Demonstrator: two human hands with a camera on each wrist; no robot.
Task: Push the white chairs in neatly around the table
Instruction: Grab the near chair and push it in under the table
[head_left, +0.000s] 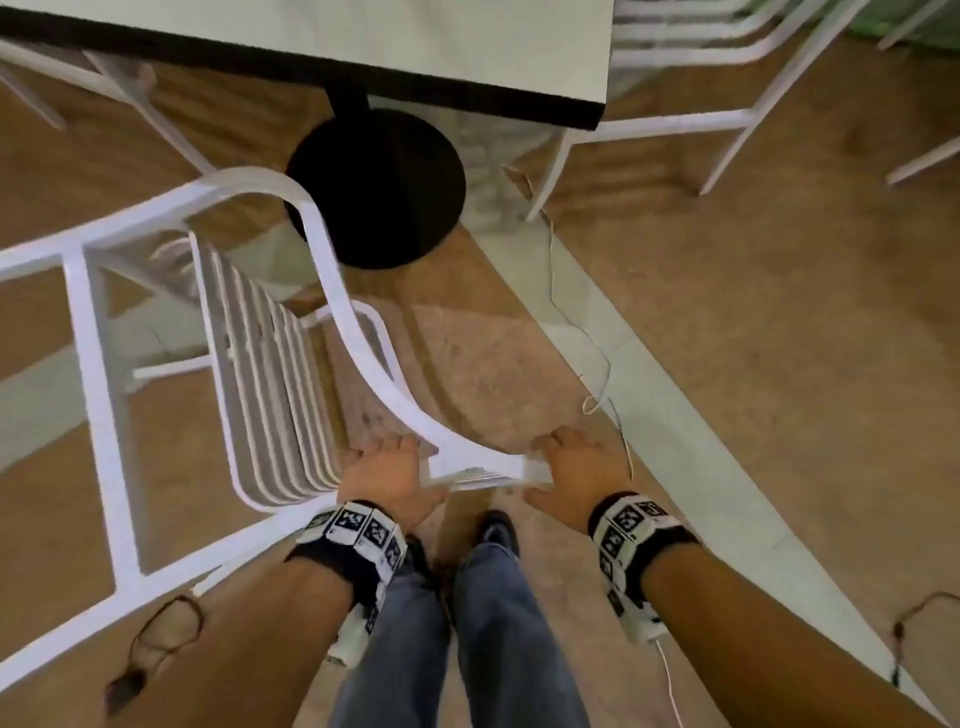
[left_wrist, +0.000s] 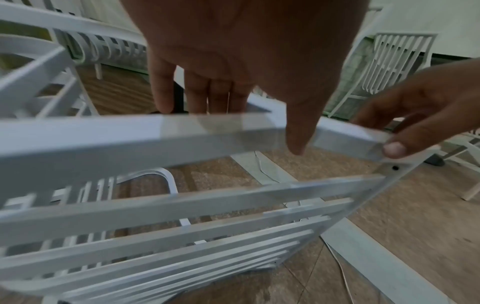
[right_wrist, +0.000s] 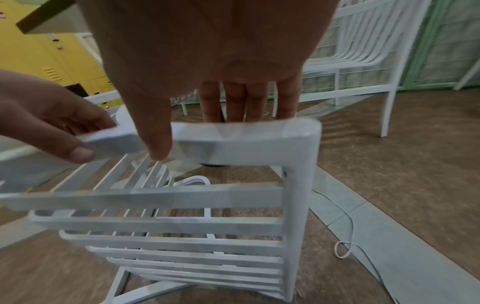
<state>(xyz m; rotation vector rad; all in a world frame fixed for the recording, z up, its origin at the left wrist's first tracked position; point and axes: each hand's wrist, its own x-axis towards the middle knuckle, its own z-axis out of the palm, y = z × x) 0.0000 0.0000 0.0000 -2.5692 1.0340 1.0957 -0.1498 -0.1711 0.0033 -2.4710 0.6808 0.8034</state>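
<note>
A white slatted chair with curved armrests stands in front of me, at an angle to the table with its white top and black edge. Its back is toward me. My left hand grips the left part of the chair's top rail, and my right hand grips its right corner. In the left wrist view, my left hand has its fingers behind the rail and its thumb in front. The right wrist view shows my right hand gripping the rail the same way.
The table's black round base sits just beyond the chair's armrest. Other white chairs stand at the far right and far left. A thin white cable trails over the floor on the right. My feet are behind the chair.
</note>
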